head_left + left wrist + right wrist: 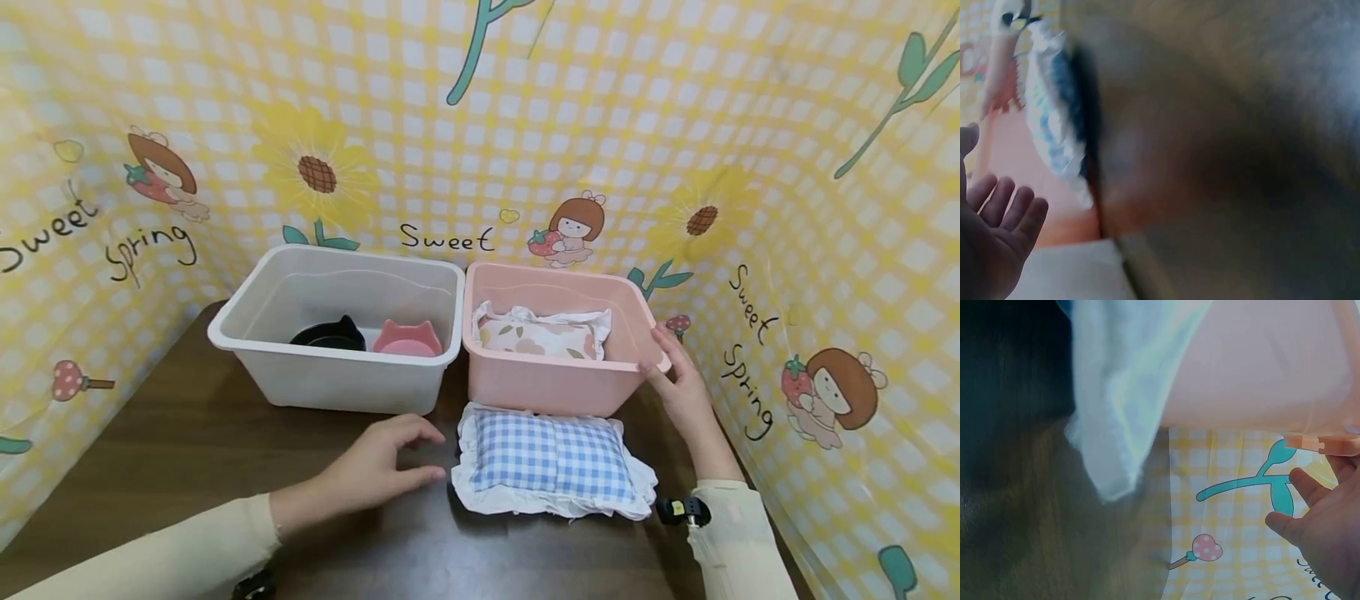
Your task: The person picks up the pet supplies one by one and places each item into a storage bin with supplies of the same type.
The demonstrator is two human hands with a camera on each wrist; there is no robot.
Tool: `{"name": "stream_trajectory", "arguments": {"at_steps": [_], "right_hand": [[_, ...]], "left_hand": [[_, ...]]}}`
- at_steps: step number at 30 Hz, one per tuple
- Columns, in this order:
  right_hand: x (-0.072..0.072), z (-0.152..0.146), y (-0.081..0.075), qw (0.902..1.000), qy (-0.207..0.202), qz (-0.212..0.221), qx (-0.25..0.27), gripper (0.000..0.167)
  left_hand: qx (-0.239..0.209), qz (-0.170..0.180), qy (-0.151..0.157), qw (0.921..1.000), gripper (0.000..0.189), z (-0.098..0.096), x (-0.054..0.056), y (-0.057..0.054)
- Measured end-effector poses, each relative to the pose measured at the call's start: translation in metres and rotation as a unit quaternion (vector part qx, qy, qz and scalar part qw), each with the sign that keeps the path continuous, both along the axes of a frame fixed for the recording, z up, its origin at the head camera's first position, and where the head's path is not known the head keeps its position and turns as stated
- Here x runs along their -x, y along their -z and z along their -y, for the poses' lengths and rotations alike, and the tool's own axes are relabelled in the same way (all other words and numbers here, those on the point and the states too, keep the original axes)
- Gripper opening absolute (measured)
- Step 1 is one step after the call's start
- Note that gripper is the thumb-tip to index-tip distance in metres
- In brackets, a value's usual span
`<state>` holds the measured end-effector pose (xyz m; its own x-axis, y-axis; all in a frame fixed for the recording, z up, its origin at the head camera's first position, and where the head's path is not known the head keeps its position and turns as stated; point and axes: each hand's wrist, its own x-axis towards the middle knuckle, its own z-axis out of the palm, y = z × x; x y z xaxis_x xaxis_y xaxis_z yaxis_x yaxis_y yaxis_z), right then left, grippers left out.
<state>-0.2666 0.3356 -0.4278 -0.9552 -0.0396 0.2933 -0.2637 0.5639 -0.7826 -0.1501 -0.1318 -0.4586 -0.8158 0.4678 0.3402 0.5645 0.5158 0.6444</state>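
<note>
My right hand (682, 387) holds the front right corner of a pink plastic bin (555, 387), thumb at the front rim and fingers along the side. In the right wrist view, some fingers of that hand (1329, 519) extend beneath the rim. Inside the bin lies a floral pillow (540, 337) with a white ruffle. A blue-and-white checked pillow (555, 458) with a ruffled edge lies on the table in front. My left hand (375, 462) hovers just left of this pillow, fingers loosely bent and holding nothing; the left wrist view also shows the palm (991, 244) bare.
Left of the pink bin stands a grey-white bin (345, 379). It holds a black cat-eared dish (330, 335) and a pink one (407, 337). The dark wooden table (202, 442) is enclosed by a yellow checked cloth (480, 150) behind and on both sides.
</note>
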Motion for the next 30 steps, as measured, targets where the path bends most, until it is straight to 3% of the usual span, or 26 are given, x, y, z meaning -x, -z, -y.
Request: {"name": "stream_trajectory", "arguments": {"at_steps": [3, 10, 18, 24, 30], "right_hand": [[-0.002, -0.003, 0.0, 1.0, 0.005, 0.002, 0.002, 0.065], [-0.001, 0.0, -0.002, 0.9999, -0.007, -0.005, 0.008, 0.063], [0.001, 0.001, 0.0, 1.0, 0.004, -0.004, 0.0, 0.064], [0.001, 0.001, 0.001, 1.0, 0.001, -0.003, 0.002, 0.064], [0.0, 0.002, 0.001, 1.0, 0.003, -0.003, 0.002, 0.064]], "left_hand": [[0.019, 0.015, 0.002, 0.9997, 0.046, -0.013, 0.001, 0.006], [0.037, 0.045, -0.029, 0.9978, 0.064, -0.038, 0.006, 0.013], [-0.039, 0.121, -0.043, 0.9909, 0.062, -0.067, 0.006, 0.021], [-0.026, 0.12, -0.064, 0.9904, 0.07, -0.079, 0.009, 0.025], [-0.021, 0.099, -0.084, 0.9913, 0.064, -0.085, 0.014, 0.034]]}}
